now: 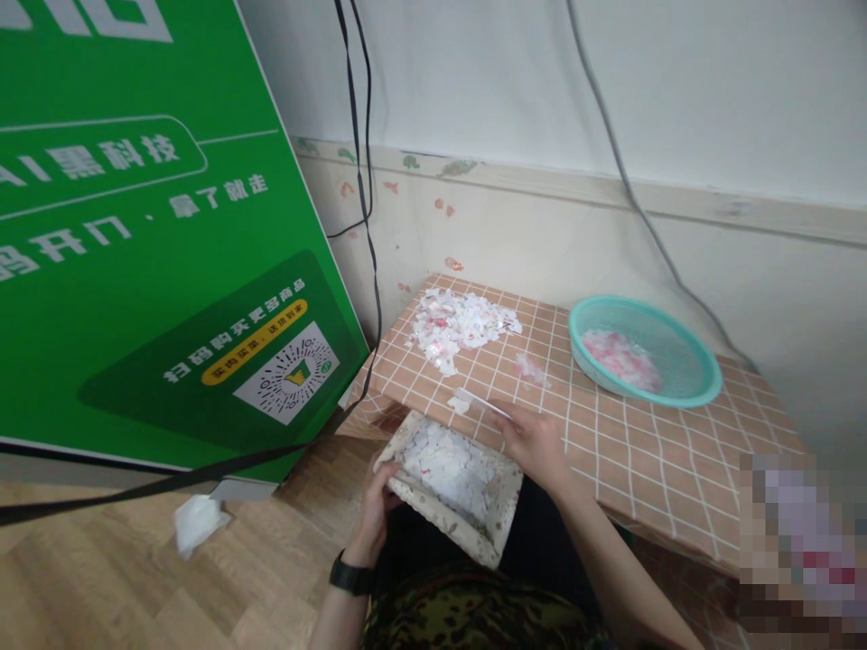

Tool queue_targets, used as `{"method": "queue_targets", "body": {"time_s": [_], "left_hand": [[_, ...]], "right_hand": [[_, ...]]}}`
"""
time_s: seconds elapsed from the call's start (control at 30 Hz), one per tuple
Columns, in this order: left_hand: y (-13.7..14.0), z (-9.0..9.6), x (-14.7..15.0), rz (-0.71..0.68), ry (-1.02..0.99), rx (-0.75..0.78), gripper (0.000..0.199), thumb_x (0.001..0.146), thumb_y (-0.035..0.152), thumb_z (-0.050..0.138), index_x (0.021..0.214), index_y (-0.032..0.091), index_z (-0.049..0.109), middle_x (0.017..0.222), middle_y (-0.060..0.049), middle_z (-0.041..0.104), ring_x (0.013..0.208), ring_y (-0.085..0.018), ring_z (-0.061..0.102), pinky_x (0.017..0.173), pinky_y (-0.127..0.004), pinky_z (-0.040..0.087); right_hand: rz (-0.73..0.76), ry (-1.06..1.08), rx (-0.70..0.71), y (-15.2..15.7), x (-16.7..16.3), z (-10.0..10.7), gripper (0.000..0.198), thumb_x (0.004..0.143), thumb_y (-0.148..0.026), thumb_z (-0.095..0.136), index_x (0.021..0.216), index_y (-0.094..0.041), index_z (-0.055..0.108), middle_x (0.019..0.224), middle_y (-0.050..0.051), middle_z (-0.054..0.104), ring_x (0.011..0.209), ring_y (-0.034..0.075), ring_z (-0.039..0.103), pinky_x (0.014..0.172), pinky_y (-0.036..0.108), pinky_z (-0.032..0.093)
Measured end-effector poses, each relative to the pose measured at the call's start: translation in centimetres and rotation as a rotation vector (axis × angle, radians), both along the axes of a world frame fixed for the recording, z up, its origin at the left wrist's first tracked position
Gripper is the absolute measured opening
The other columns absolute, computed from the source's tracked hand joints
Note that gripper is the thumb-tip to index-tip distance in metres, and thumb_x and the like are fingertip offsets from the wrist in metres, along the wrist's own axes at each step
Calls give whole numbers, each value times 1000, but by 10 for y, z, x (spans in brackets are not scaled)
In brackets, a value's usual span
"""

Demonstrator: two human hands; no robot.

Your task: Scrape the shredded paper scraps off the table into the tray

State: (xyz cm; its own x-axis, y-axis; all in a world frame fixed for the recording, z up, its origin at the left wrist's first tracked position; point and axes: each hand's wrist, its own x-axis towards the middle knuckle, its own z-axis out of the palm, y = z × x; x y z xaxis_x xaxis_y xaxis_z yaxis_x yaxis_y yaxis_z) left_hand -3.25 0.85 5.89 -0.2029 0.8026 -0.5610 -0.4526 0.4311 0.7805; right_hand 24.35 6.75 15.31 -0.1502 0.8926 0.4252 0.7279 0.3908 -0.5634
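Head view: close work at the edge

Grasped in the right hand (538, 449), with fingers curled round one end: a thin flat tool (485, 404). Cannot tell whether knife or scraper. By its tip, a small white flake (459, 407), near the front edge of the checked cloth (650, 469). Clasped by the left hand (372, 502), thumb over the rim: a speckled tray (442, 515), tilted, just beside that edge, with white flakes (442, 465) inside. Cannot tell whether touching the cloth.

Probably best to keep the tool low and nearly flat, push in short, gentle strokes, and hold the rim snug under the edge. Avoid snagging the cloth or tipping the tray further.

Farther back, a pale heap (457, 323); near it, a pinkish patch (530, 368); to the right, a turquoise basin (711, 386) with pink-and-white bits (619, 357).

On the far left, a green panel (155, 235) reading "AI黑科技", "码开门 · 拿了就走" (cut off at the start), "扫码购买更多商品" and, on a yellow strip (255, 341), "买肉买菜 · 送货到家", above a QR code (288, 379). Large lettering up top, too cropped to read; no brand legible.
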Motion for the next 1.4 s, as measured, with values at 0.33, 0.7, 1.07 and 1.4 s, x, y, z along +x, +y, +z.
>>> {"method": "queue_targets", "body": {"time_s": [0.33,0.7,1.07,1.4], "left_hand": [[0,-2,-4,-10,17,10,55,66,42,77,115,18,68,88,-4,74,77,-25,69,62,-31,52],[-1,2,2,7,-5,1,49,65,46,79,102,16,71,79,-4,73,72,-25,68,63,-32,52],[0,-1,0,1,-31,28,55,66,41,78,114,18,67,87,-4,74,75,-24,69,62,-31,52],[-4,-2,-1,-6,-3,16,53,68,41,76,114,17,67,90,-5,73,76,-23,67,63,-32,53]], "right_hand": [[81,-1,-30,-3,-1,4,30,99,-24,53,119,-30,75,111,3,79,94,23,78,85,38,63],[96,-39,-26,-4,-3,4,34,97,-17,49,117,-26,75,111,5,79,96,23,77,85,36,62],[50,59,-120,5,3,27,26,99,-35,55,101,-27,80,94,5,81,80,25,77,73,34,60],[18,-202,-49,68,-9,33,30,97,-24,53,113,-26,79,97,6,81,81,24,76,71,32,55]]}}
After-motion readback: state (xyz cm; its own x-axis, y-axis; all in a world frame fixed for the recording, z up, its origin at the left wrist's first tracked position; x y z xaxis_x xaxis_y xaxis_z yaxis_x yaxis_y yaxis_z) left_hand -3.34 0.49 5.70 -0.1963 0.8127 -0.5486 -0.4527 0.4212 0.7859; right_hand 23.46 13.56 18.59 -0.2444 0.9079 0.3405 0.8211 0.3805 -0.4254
